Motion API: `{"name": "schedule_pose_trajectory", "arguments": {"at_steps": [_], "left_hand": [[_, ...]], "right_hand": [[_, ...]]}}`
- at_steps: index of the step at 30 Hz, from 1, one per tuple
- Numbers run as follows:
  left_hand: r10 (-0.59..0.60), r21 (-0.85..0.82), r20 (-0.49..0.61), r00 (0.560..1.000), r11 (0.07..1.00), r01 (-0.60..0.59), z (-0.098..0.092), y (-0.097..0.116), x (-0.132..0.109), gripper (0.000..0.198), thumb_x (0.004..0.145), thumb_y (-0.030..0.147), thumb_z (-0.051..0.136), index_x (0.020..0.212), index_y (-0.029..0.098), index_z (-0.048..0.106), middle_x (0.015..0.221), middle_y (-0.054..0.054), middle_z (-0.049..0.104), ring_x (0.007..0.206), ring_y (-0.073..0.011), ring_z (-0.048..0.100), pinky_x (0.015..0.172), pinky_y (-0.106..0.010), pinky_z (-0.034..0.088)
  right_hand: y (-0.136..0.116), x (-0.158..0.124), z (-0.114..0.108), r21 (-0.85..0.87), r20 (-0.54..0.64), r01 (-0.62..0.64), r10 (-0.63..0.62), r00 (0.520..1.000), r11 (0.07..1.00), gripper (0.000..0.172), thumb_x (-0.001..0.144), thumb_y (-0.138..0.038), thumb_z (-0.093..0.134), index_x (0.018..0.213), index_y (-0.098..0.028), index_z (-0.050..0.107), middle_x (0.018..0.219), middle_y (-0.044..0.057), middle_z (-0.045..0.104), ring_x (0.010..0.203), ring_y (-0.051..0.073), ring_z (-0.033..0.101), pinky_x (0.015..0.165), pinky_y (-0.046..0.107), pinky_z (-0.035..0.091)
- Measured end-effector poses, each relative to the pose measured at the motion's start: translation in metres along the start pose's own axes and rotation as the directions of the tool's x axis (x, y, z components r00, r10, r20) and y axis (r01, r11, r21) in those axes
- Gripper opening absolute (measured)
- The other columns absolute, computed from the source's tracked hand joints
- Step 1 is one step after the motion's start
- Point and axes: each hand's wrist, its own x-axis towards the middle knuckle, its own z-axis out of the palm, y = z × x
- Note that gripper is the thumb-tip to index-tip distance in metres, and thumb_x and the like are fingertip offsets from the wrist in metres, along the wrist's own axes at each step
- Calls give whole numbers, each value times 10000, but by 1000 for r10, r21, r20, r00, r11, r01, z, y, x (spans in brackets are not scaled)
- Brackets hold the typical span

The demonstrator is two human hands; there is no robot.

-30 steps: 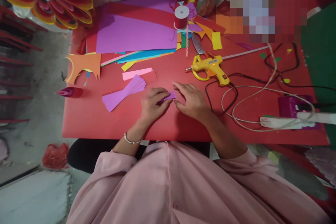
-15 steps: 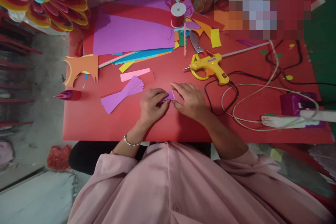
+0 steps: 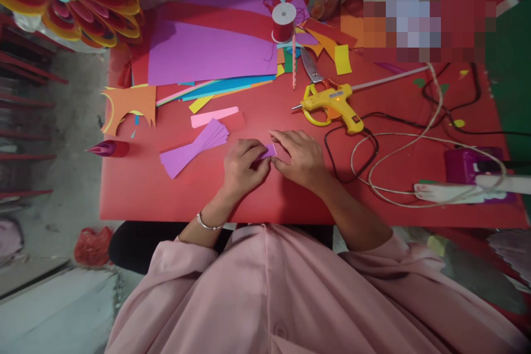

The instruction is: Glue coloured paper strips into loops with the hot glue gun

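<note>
Fingers (image 3: 253, 147) of the left hand (image 3: 244, 168) pinch a purple paper strip (image 3: 270, 150), its free end toward the right hand (image 3: 301, 157)

Red table (image 3: 166, 199) spreads beneath everything, and a large purple sheet (image 3: 207, 52) lies along its far side, well apart from both hands. Beyond the right hand and a little to its right rests the yellow hot glue gun (image 3: 334, 102), nozzle pointing left. To the left of the left hand, near it, lies a fanned stack of purple strips (image 3: 182, 155), with a pink paper piece (image 3: 214, 116) just beyond.

Smallest of all is the gripped strip — directly between the two hands, close over the table. Its visible part runs roughly left to right, the right end angled slightly away from the body; the rest is hidden in the left grip. The left hand is nearer, thumb and fingers clamped on it. The right thumb and fingertips stand apart, facing the strip's pale-edged free end — whether they touch it, I cannot tell.
</note>
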Motion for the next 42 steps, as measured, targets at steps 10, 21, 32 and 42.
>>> {"name": "schedule_pose_trajectory", "arguments": {"at_steps": [10, 21, 32, 42], "left_hand": [[13, 16, -1, 1000, 1000, -13, 1, -1, -1, 90, 944, 247, 720, 1022, 215, 751, 1043, -77, 777, 951, -219, 701, 860, -379, 583], [53, 36, -14, 998, 998, -53, 1, -1, 0, 76, 957, 237, 721, 1009, 205, 766, 1030, -72, 781, 931, -203, 699, 845, -365, 584], [70, 54, -29, 997, 996, -69, 3, -1, 0, 58, 953, 218, 721, 986, 207, 768, 999, -69, 787, 920, -206, 697, 829, -363, 575], [2, 57, 51, 999, 998, -5, 3, -3, -2, 108, 989, 257, 677, 992, 219, 778, 1013, -71, 778, 930, -210, 687, 855, -391, 561]], "right_hand": [[-3, 0, -2, -31, 0, -6, 6, 1000, 1000, 588, 925, -333, 667, 1502, -223, 639, 1370, 95, 752, 1225, 331, 649, 1038, 494, 514], [1, -1, -2, 67, -103, 69, -62, 993, 995, 413, 866, -259, 644, 1274, -213, 694, 1223, 109, 768, 1116, 296, 688, 1006, 465, 543], [-3, 0, -1, -57, -137, -96, 87, 987, 994, 120, 877, -278, 646, 762, -243, 654, 780, 24, 718, 784, 192, 645, 690, 343, 397], [-4, 2, 0, -100, -119, -116, 104, 987, 988, 123, 870, -274, 652, 754, -238, 675, 768, 19, 725, 774, 186, 648, 684, 337, 368]]}}
